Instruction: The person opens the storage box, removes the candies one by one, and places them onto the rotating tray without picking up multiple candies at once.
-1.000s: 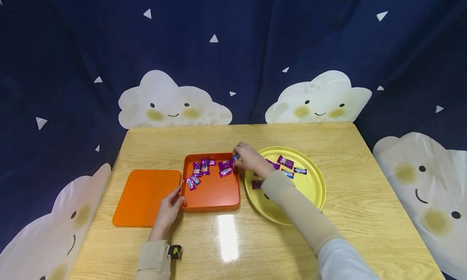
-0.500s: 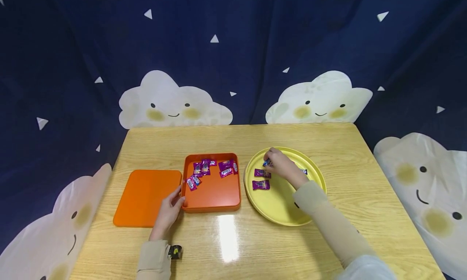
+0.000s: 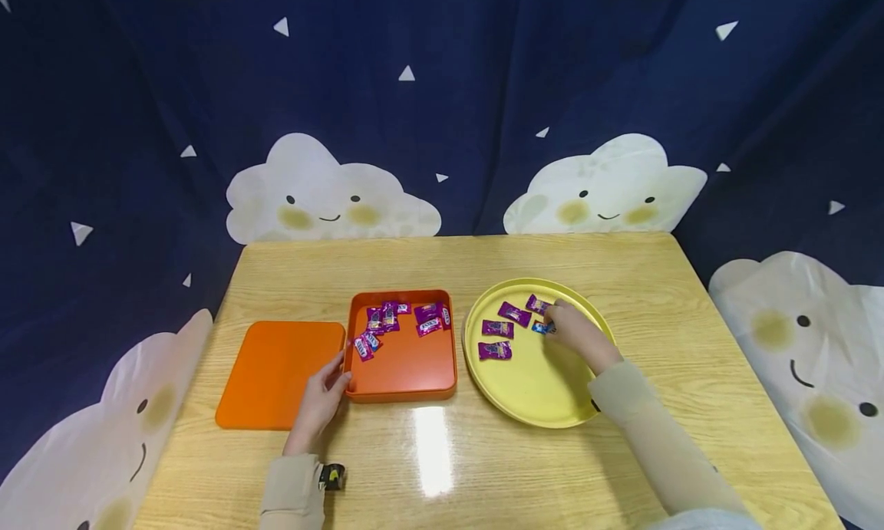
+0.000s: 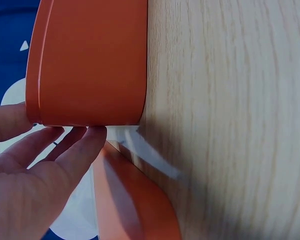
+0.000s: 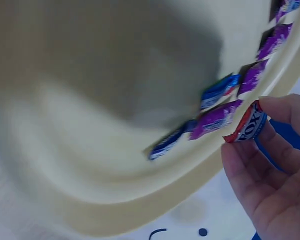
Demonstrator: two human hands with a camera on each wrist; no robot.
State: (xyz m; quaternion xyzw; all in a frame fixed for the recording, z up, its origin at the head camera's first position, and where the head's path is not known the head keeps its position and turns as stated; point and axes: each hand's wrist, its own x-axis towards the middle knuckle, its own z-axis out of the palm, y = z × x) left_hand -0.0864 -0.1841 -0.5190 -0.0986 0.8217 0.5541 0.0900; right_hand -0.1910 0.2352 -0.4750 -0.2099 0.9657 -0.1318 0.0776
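Between the thumb and fingertips of my right hand (image 3: 575,332) is a small wrapped candy (image 5: 247,123), red and blue with white letters. The right hand is over the right part of the round yellow tray (image 3: 525,406). In the right wrist view, several purple-wrapped candies (image 5: 216,119) and two blue ones (image 5: 220,92) lie in a row along the tray's edge. My left hand (image 3: 320,402) touches the left wall of a square orange box (image 3: 400,396), fingertips against its side. Inside the box, purple and pink wrapped candies (image 3: 390,316) lie in loose groups.
A flat orange lid (image 3: 279,376) lies left of the box, beside the left hand. All stands on a wooden table (image 3: 387,469). Behind it hangs a dark blue curtain (image 3: 442,77) with white clouds.
My right hand has moved rightward from the box's back right corner, across the yellow tray to its right part, with a candy in its fingers. The left hand has stayed at the box.
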